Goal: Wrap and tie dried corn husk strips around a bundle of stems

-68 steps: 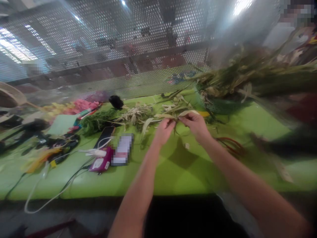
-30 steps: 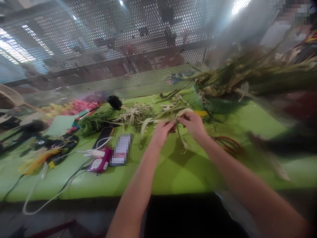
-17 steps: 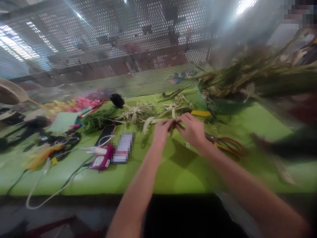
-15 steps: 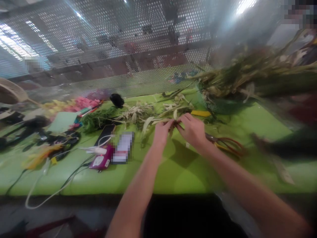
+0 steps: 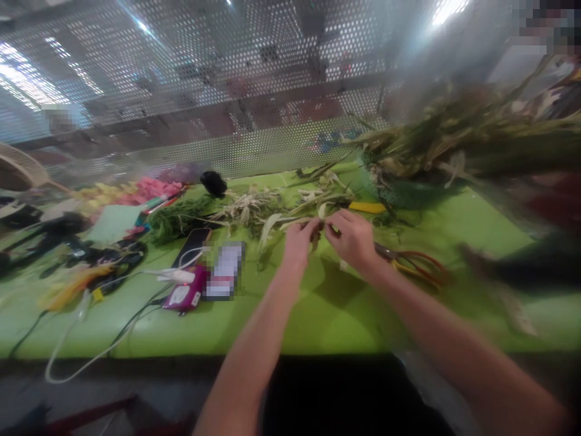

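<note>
Both my hands meet over the middle of the green table. My left hand pinches one end of a pale dried leaf strip. My right hand is closed on the same strip from the right, fingertips almost touching the left ones. A loose pile of dried leaves and stems lies just behind the hands. Red-handled scissors rest on the table to the right of my right wrist.
A big bundle of green and dry stalks fills the back right. On the left lie a phone, a magenta power bank with white cables, pink and yellow flowers and black tools. A perforated metal screen backs the table.
The hanging end of the strip seen a second ago is drawn up into my hands. Both hands have dropped slightly and closed together; the scissors, hidden before, now show beside my right wrist.
</note>
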`<state>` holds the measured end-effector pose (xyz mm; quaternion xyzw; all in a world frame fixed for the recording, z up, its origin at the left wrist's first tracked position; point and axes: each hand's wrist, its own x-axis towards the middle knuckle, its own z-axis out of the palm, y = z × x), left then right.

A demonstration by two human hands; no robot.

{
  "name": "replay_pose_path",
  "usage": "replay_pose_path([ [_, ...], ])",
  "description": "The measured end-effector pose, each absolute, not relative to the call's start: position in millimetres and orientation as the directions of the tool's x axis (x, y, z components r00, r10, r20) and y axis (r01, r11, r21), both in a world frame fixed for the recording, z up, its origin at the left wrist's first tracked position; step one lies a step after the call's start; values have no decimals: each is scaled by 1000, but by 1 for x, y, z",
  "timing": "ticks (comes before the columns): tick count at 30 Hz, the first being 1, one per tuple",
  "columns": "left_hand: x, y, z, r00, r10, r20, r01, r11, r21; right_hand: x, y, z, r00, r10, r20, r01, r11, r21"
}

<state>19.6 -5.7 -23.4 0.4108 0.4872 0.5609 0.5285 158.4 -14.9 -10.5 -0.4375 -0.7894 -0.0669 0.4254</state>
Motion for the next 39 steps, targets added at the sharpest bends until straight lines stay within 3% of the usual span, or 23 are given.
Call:
replay_pose_path([
  [7,17,-6,-19,-110,990,-87,-223,61,973,158,-15,-7,-203,646,736,547,698,-462],
  [11,14,-5,-18,-137,986,-96,-262,57,963,160,-14,-6,-303,687,661,439,716,-543],
  [14,13,-5,-16,-177,979,-100,-271,49,961,163,-13,-4,-315,751,581,452,657,-603],
  [17,13,-7,-13,-195,977,-82,-182,46,982,163,-12,-2,-194,821,537,423,564,-710],
  [23,15,-8,-15,-180,977,113,-23,-119,993,159,-4,-11,-71,900,430,462,412,-785],
  [28,15,-8,-14,-124,982,139,-39,-145,989,156,0,-16,-104,956,273,267,291,-919],
  [31,17,-8,-13,-119,992,34,-146,-51,988,155,-3,-13,-110,954,280,278,300,-913],
  [36,16,-4,-18,4,990,-140,-414,129,901,156,-8,-10,-116,852,510,473,499,-726],
  [39,13,-2,-20,51,988,-147,-430,155,889,158,-4,-10,-148,911,385,355,412,-839],
])
